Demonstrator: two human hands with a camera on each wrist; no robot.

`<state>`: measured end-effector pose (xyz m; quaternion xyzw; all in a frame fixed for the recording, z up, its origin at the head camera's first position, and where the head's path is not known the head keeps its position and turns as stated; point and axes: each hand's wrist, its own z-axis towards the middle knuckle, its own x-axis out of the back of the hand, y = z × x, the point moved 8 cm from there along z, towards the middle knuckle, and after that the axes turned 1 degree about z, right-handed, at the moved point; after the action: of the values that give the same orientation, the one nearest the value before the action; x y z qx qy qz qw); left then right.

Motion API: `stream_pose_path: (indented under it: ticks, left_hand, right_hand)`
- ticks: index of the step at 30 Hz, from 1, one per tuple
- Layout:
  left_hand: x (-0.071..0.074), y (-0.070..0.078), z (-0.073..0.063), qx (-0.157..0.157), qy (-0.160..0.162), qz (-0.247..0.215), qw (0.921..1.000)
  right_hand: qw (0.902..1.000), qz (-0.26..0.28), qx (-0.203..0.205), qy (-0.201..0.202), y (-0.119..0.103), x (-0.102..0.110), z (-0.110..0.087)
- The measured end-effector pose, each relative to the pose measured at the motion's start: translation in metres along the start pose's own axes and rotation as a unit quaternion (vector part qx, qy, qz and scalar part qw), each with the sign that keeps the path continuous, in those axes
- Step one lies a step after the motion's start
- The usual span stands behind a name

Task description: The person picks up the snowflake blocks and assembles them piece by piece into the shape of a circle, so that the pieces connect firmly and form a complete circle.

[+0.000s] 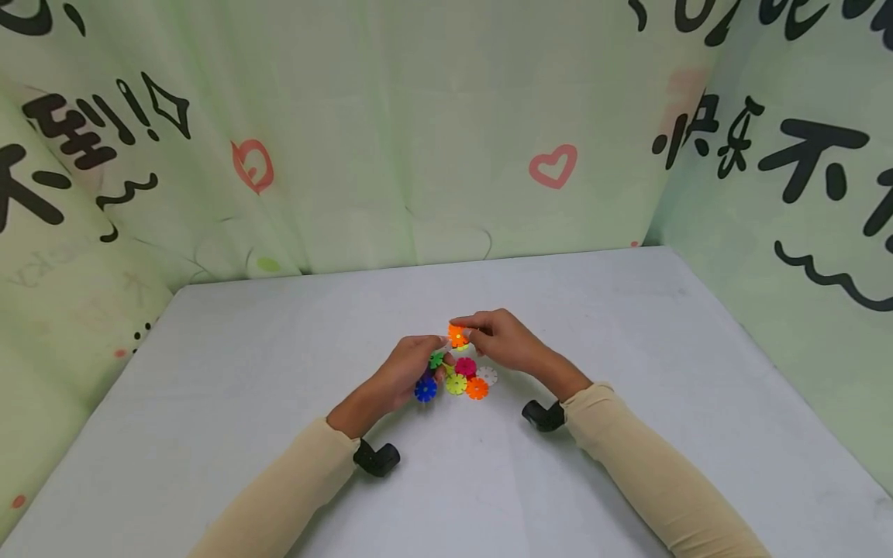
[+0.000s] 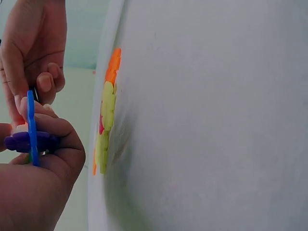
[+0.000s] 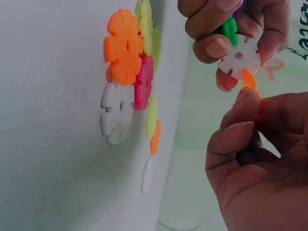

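My left hand (image 1: 403,370) grips several notched flower-shaped plastic discs joined together. Among them are a blue disc (image 2: 32,126) slotted crosswise with a purple disc (image 2: 19,143), a green disc (image 3: 232,32) and a white disc (image 3: 248,60). Thumb and fingers of my right hand (image 1: 512,341) pinch an orange disc (image 3: 250,78), its edge meeting the rim of the white disc in the right wrist view. Both hands are close together above the table, and the fingers hide part of the joined piece.
Loose discs lie in a cluster on the white table (image 1: 279,356) just below the hands: pink (image 1: 465,366), yellow-green (image 1: 456,384), orange (image 1: 477,388) and white (image 1: 487,377). A printed curtain (image 1: 418,139) hangs behind the table and along both sides.
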<state>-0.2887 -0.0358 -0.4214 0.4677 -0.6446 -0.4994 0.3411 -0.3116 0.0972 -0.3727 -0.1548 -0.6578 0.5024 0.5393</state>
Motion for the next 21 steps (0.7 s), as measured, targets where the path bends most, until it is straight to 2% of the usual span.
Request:
stream_pose_path:
  ticks: [5,9,14,21]
  left_hand:
    - [0.003,0.001,0.000,0.000,0.005,0.000,1.0000]
    - [0.002,0.004,-0.001,-0.012,-0.017,0.001,0.9998]
    - [0.001,0.008,-0.002,-0.027,-0.048,0.015,0.9984]
    - [0.003,0.010,-0.003,-0.017,-0.043,0.028,0.9986]
  right_hand:
    - [0.9991,0.030,-0.023,0.019,0.002,0.003,0.000]
    - [0.9966,0.061,-0.043,0.035,0.005,0.006,0.000]
    - [0.9942,0.096,-0.038,0.032,0.007,0.004,0.002]
    - [0.9947,0.093,-0.024,0.036,0.006,-0.002,0.004]
